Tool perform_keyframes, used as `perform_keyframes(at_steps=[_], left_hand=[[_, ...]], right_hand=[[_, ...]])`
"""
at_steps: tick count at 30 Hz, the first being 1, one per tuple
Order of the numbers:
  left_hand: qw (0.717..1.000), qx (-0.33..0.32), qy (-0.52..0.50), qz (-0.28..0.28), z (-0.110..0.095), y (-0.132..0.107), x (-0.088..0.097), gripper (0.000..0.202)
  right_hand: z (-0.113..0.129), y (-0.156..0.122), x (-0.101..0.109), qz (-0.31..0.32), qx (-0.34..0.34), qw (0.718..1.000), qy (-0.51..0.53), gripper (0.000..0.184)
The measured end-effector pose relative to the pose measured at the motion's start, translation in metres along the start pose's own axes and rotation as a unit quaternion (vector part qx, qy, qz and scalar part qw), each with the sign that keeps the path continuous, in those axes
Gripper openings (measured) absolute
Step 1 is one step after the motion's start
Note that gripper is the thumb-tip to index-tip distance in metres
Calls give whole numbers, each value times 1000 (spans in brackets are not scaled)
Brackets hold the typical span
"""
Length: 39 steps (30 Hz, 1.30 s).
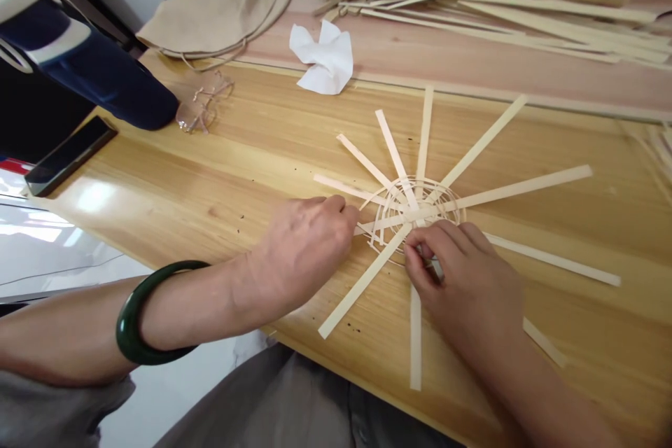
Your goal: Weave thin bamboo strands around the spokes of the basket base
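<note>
A star of flat bamboo strips [517, 188] lies on the wooden table [220, 168], with thin strands woven in rings round its centre [414, 203]. My left hand [304, 248], a dark green bangle [139, 315] on its wrist, is closed with its fingertips pinching a strip at the weave's left edge. My right hand [467, 280] rests on the near side of the weave, fingers curled and pinching a thin strand there. Both hands touch the woven piece.
A crumpled white tissue [325, 59], glasses [202, 105], a beige hat [231, 7] and a dark phone [68, 154] lie to the left and back. A pile of loose bamboo strips [525, 7] covers the far right. A dark blue object [78, 56] sits at far left.
</note>
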<state>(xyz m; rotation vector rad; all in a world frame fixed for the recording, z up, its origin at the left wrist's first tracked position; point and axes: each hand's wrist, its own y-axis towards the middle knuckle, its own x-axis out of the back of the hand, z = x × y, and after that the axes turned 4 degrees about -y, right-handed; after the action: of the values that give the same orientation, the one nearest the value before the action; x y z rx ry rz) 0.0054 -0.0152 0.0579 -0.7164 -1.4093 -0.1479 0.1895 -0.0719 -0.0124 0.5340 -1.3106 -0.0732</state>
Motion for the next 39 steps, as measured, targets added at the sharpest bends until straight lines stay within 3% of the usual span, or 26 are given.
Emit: perform_keyframes(at_steps=[4, 7, 13, 18, 21, 26, 28, 32, 39], left_hand=[[992, 74, -104, -8, 2, 2, -1, 28], [976, 97, -193, -9, 6, 6, -3, 16], [951, 91, -294, -14, 10, 11, -6, 8], [934, 64, -349, -29, 9, 10, -5, 33], [902, 67, -426, 13, 11, 13, -4, 39], [812, 122, -567, 63, 12, 19, -6, 38], [788, 142, -595, 67, 9, 20, -6, 34], [784, 142, -601, 70, 2, 25, -7, 29], [749, 173, -632, 97, -3, 33, -1, 22]], right_hand=[[0, -1, 0, -5, 3, 1000, -10, 16], [0, -1, -1, -10, 4, 1000, -11, 16], [-1, -2, -2, -22, 5, 1000, -5, 16], [-1, -2, -2, -27, 11, 1000, -11, 16], [-1, -2, -2, -33, 14, 999, -13, 17], [-1, -4, -2, -25, 23, 999, -6, 18], [-2, -4, -1, -23, 17, 1000, 0, 17], [-2, -5, -1, -15, 7, 1000, 11, 15], [-2, -6, 2, -5, -6, 999, 43, 11]])
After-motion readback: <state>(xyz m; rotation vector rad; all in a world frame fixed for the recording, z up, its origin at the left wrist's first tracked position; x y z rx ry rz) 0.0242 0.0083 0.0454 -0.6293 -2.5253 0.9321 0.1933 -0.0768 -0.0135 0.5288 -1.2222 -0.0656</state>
